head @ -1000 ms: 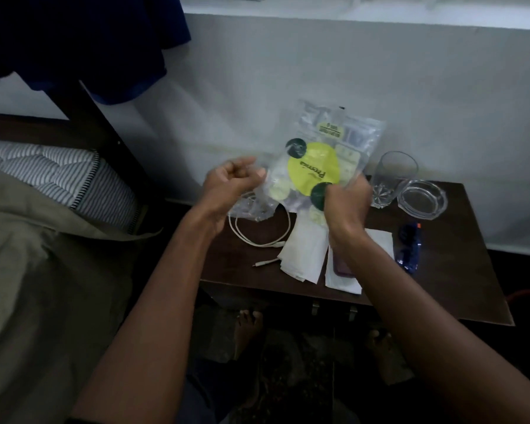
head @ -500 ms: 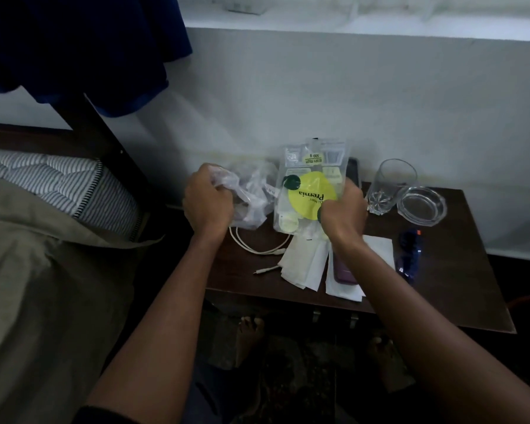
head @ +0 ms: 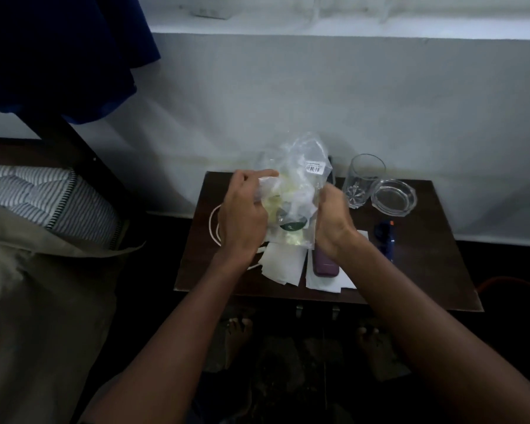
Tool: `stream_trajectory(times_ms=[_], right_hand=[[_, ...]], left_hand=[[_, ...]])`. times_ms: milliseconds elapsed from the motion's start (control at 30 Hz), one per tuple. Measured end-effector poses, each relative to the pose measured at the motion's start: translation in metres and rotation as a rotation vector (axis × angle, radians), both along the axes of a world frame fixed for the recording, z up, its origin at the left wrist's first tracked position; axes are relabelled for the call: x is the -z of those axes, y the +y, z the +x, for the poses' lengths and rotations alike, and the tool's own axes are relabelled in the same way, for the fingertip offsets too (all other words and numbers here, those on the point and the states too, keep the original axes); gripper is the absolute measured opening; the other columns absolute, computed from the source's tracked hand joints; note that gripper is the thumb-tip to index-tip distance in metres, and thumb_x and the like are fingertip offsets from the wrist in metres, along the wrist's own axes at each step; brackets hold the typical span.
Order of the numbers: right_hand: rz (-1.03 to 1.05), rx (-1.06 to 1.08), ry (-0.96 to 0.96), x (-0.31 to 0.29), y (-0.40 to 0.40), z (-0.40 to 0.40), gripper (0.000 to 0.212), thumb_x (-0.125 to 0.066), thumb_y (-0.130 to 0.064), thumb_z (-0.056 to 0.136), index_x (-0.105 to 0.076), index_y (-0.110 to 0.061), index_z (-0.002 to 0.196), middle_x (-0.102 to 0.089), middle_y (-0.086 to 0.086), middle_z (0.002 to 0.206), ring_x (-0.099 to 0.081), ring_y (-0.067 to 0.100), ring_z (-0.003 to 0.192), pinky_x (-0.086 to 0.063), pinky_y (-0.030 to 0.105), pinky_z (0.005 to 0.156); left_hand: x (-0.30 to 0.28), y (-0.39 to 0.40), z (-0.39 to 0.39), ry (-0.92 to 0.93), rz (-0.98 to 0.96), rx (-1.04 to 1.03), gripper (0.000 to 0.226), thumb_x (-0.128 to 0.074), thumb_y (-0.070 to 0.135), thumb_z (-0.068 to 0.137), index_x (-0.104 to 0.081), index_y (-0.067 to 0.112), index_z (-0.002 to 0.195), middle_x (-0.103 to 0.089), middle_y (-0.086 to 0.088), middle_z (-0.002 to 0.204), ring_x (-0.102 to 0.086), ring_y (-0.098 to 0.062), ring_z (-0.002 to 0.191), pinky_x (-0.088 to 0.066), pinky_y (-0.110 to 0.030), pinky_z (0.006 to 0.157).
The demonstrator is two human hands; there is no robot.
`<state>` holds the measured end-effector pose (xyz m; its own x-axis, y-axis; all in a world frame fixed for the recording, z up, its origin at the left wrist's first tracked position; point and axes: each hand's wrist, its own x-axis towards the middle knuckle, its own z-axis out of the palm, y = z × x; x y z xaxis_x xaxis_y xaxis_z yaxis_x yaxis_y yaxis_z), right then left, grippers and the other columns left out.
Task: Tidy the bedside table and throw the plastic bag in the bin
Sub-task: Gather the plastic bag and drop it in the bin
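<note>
A clear plastic bag (head: 297,185) with a barcode sticker and a green-yellow label is crumpled between both hands above the dark wooden bedside table (head: 426,270). My left hand (head: 242,215) grips its left side and my right hand (head: 332,218) grips its right side. Under the hands on the table lie white paper sheets (head: 283,266), a purple phone (head: 326,266) and a white cable (head: 213,226), which my left hand partly hides.
A drinking glass (head: 363,180) and a glass ashtray (head: 393,197) stand at the table's back right, with a blue object (head: 384,238) in front of them. A bed (head: 37,255) lies to the left. Dark blue cloth (head: 58,50) hangs at top left. My bare feet show below the table.
The hands have come together and scrunched the flat bag into a crumpled bundle; the yellow label is now mostly folded out of sight.
</note>
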<state>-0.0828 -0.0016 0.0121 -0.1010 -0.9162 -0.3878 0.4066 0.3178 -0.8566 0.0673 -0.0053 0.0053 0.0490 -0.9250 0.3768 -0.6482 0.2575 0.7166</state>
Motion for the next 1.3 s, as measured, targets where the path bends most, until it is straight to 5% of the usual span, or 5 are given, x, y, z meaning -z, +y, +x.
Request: stream_trajectory(times_ms=[133,300,667,1033,1300], right_hand=[[-0.034,0.002,-0.155,0.002,-0.002,-0.021,0.082,-0.036,-0.075,0.100,-0.063,-0.011,0.143,-0.074,0.019,0.131,-0.072,0.038,0.121,-0.059,0.054,0.100],[-0.025,-0.015,0.164,0.007,0.001,-0.047,0.035,-0.070,-0.006,0.096,-0.065,-0.006,0.131,-0.076,0.017,0.122,-0.075,0.038,0.110,-0.062,0.058,0.093],[-0.115,-0.107,0.165,-0.007,0.047,-0.150,0.023,-0.055,0.013,0.098,-0.071,0.001,0.111,-0.080,0.006,0.096,-0.077,0.017,0.086,-0.062,0.025,0.069],[-0.035,-0.182,0.428,-0.021,0.099,-0.272,0.027,-0.053,0.020,0.096,-0.066,0.003,0.080,-0.067,-0.001,0.053,-0.065,0.009,0.046,-0.055,0.021,0.048],[0.044,-0.034,0.404,0.006,0.146,-0.372,0.057,-0.072,0.006,0.059,-0.067,0.019,0.115,-0.077,0.020,0.096,-0.076,0.024,0.079,-0.062,0.029,0.072]], left_hand=[[0.005,0.001,-0.005,-0.235,-0.040,0.027,0.074,-0.053,-0.017,0.080,-0.072,0.030,0.133,-0.058,0.007,0.132,-0.065,-0.012,0.106,-0.055,-0.034,0.059],[0.005,-0.003,-0.008,-0.258,-0.113,0.058,0.054,-0.060,-0.010,0.082,-0.079,0.023,0.119,-0.065,0.004,0.124,-0.063,-0.008,0.096,-0.053,-0.026,0.064],[-0.010,-0.023,-0.026,1.087,1.032,1.022,0.113,-0.090,0.006,0.070,-0.028,0.014,0.164,-0.041,-0.021,0.164,-0.044,-0.041,0.146,-0.029,-0.050,0.127],[-0.005,0.012,-0.159,0.602,0.954,0.675,0.045,-0.082,0.016,0.086,-0.070,0.018,0.129,-0.077,-0.007,0.123,-0.065,-0.030,0.104,-0.056,-0.034,0.069],[0.024,0.057,-0.278,1.127,1.133,0.576,0.057,-0.028,-0.024,0.089,-0.070,0.014,0.092,-0.063,-0.004,0.077,-0.048,-0.002,0.043,-0.028,-0.011,0.031]])
